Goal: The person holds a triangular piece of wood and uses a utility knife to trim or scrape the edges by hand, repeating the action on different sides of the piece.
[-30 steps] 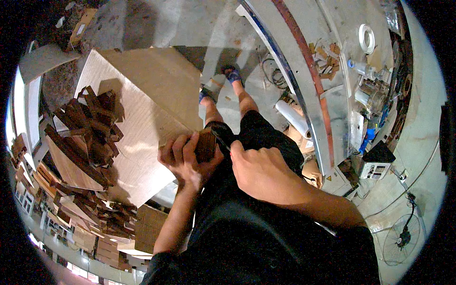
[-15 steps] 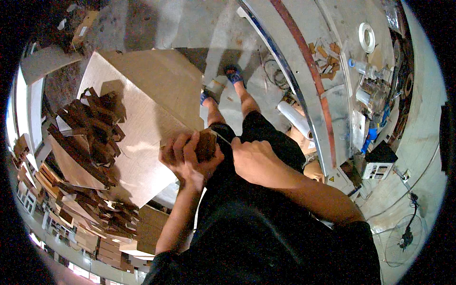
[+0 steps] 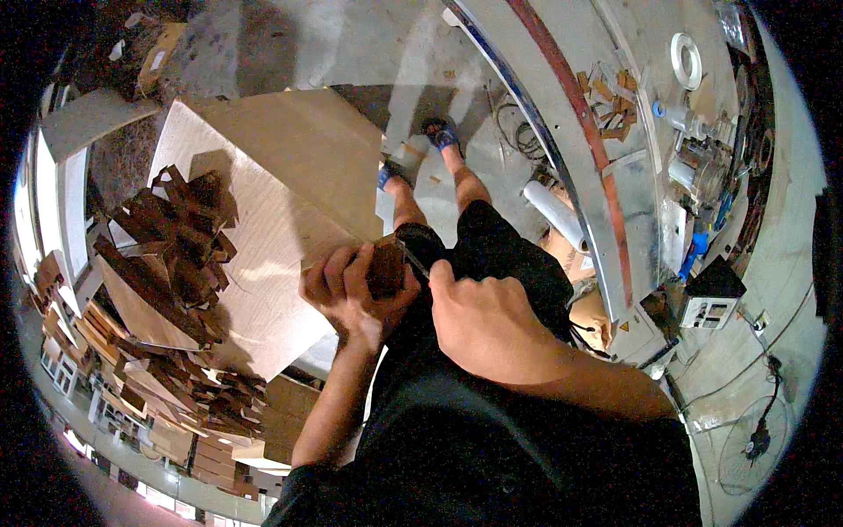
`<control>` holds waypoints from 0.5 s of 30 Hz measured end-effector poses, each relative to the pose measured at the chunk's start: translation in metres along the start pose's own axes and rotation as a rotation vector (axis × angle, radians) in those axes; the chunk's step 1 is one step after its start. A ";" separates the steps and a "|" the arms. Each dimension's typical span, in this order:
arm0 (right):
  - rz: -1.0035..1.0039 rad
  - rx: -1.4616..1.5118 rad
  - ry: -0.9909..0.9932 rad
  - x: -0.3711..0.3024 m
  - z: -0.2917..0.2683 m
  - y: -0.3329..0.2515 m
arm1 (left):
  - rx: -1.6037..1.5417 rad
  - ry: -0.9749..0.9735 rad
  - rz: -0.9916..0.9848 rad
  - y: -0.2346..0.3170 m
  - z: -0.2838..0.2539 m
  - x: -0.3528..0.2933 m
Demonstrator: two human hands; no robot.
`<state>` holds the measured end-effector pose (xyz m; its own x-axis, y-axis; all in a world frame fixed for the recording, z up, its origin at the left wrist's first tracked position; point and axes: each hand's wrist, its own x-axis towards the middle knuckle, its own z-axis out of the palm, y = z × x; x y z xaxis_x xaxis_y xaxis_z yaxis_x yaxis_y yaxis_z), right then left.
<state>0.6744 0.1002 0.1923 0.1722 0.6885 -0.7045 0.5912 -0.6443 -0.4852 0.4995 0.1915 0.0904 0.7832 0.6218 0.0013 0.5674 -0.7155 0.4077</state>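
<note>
Small brown wood block point(image 3: 384, 268) sits in front of the person's waist, just off the near-right edge of the pale board point(image 3: 263, 220). Left hand point(image 3: 351, 294) holds it: fingers curled over the top, thumb underneath, a firm pinch-wrap. Right hand point(image 3: 487, 321) is closed into a loose fist touching the block's right side; a thin dark tool point(image 3: 413, 261) pokes out of it toward the block, can't tell what kind, and the fingertips are hidden.

Step, by my read: working the block w/ the tool, trimming or scraping an edge, mid-way. Next move prob. needs the left grip kept tight and short, controlled strokes, since the tool tip lies close to the left thumb.

Room: board edge is right beside the left knuckles, so little space to the left. Pile of dark wood pieces point(image 3: 171, 246) lies far-left on the board, well apart. More stacked pieces point(image 3: 176, 386) near-left, below the board. Right: curved grey bench point(image 3: 562, 114) w/ red strip, white roll point(image 3: 553, 215) leaning near the leg, cables beyond. Floor point(image 3: 369, 44) far side is open past the sandalled feet point(image 3: 439, 136). Freest direction is straight in toward the body.
</note>
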 end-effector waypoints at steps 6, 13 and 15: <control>-0.012 0.006 -0.026 -0.003 -0.006 -0.002 | 0.027 0.057 0.036 0.001 0.003 0.004; -0.026 0.001 -0.081 -0.003 -0.008 0.000 | 0.017 0.042 0.034 0.000 0.003 0.003; -0.032 0.012 -0.085 -0.002 -0.006 0.003 | 0.027 0.040 0.029 -0.001 0.004 0.001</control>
<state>0.6802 0.0994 0.1951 0.0855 0.6784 -0.7297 0.5861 -0.6265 -0.5138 0.5012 0.1911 0.0862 0.7891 0.6122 0.0494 0.5514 -0.7416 0.3820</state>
